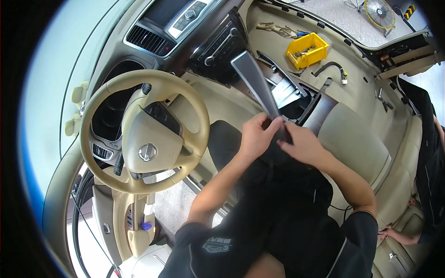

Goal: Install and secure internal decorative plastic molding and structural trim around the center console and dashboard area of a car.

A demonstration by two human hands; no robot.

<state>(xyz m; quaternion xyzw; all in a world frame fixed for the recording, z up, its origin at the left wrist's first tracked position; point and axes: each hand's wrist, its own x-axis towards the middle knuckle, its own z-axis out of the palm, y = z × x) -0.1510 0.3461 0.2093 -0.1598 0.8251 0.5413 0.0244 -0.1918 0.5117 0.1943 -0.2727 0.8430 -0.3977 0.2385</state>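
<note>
A long, flat trim strip (256, 83), grey with a paler edge, slants up and away from my lap over the centre console. My left hand (256, 139) grips its near end, thumb pressed on top. Close beside it, my right hand (299, 141) is also closed around that near end; part of the strip there is hidden by the fingers. Just beyond my hands lies the opened centre console (303, 104), with a silvery plate (286, 92) and a dark cavity.
On my left is the beige steering wheel (147, 134). A yellow bin (309, 58) of small metal parts, a black cable (330, 65) and pliers (384, 101) lie on the beige floor. At right, another person's hand (388, 232) rests on a seat. A fan (379, 15) stands outside.
</note>
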